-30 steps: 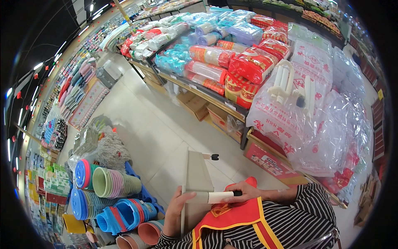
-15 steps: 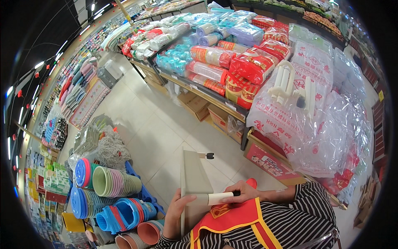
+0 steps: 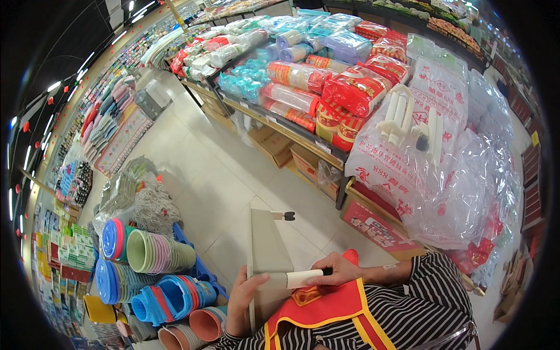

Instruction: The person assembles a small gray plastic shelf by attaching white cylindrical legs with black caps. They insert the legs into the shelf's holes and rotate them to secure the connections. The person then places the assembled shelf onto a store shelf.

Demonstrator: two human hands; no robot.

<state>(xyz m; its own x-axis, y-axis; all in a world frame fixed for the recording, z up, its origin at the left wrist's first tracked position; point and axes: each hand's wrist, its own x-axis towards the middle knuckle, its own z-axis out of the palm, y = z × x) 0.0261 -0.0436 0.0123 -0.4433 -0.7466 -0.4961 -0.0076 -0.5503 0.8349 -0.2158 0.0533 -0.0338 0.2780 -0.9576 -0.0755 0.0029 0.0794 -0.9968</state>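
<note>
Upright in front of me stands a beige plastic panel (image 3: 268,242), perhaps a small stool's seat or tabletop. My left hand (image 3: 244,294) is closed round its left side, thumb over the face. A short cream leg (image 3: 304,277) sticks out from the panel, and my right hand (image 3: 338,272) grips its black-tipped end. Farther up, a second leg (image 3: 285,216) with a black foot juts from the panel. To the right, loose cream leg pieces (image 3: 398,114) lie on a pile of clear printed plastic bags (image 3: 429,175).
Packs of paper cups (image 3: 300,79) and red bags cover the long display table. Cardboard boxes (image 3: 271,147) sit beneath it. At lower left are stacked buckets (image 3: 160,251), blue baskets (image 3: 175,300) and mop heads (image 3: 154,207). A tiled aisle (image 3: 204,169) runs between.
The view has shifted slightly, and the panel with both hands appears a little farther left. My grip on the panel and the leg looks the same.
</note>
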